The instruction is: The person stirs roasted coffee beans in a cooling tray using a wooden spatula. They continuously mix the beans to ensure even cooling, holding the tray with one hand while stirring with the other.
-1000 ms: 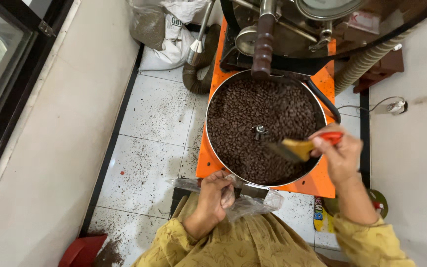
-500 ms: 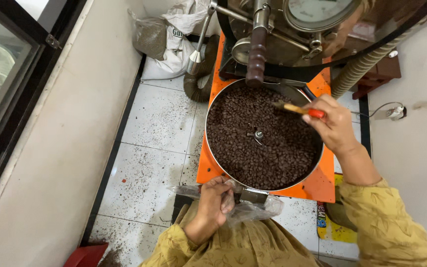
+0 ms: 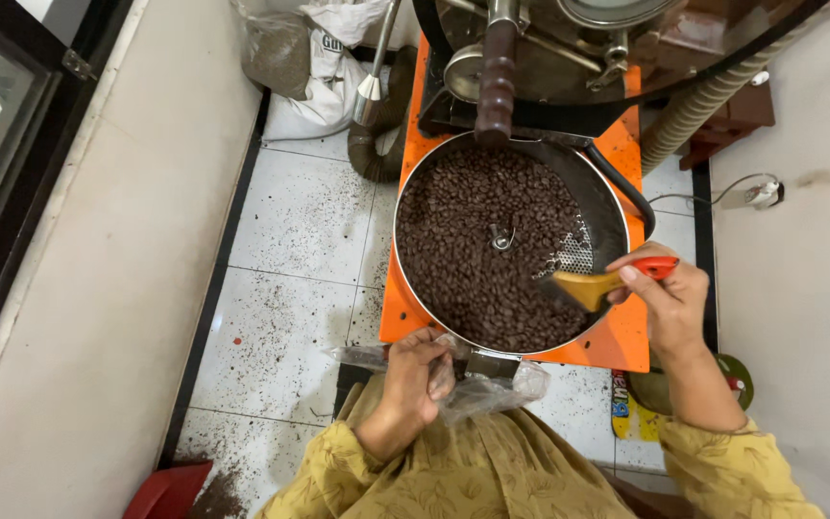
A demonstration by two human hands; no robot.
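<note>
A round metal cooling tray (image 3: pixel 617 207) on an orange roaster base (image 3: pixel 401 312) is filled with dark roasted coffee beans (image 3: pixel 477 245). At the tray's right side a patch of bare perforated mesh (image 3: pixel 573 255) shows. My right hand (image 3: pixel 670 298) grips a brush (image 3: pixel 593 286) with a wooden body and red handle, its bristles down in the beans at the right rim. My left hand (image 3: pixel 415 370) is closed on a clear plastic bag (image 3: pixel 492 389) held just below the tray's front edge.
The dark roaster drum (image 3: pixel 578 58) with a brown chute stands behind the tray. White sacks (image 3: pixel 324 58) and a grey hose (image 3: pixel 372 154) lie at the back left. The tiled floor (image 3: pixel 280 288) is littered with bean chaff. A red dustpan (image 3: pixel 170 490) sits bottom left. Walls close in both sides.
My right hand with the brush has swung from the tray's far right down to its near right rim, leaving bare mesh. My left hand stays on the bag.
</note>
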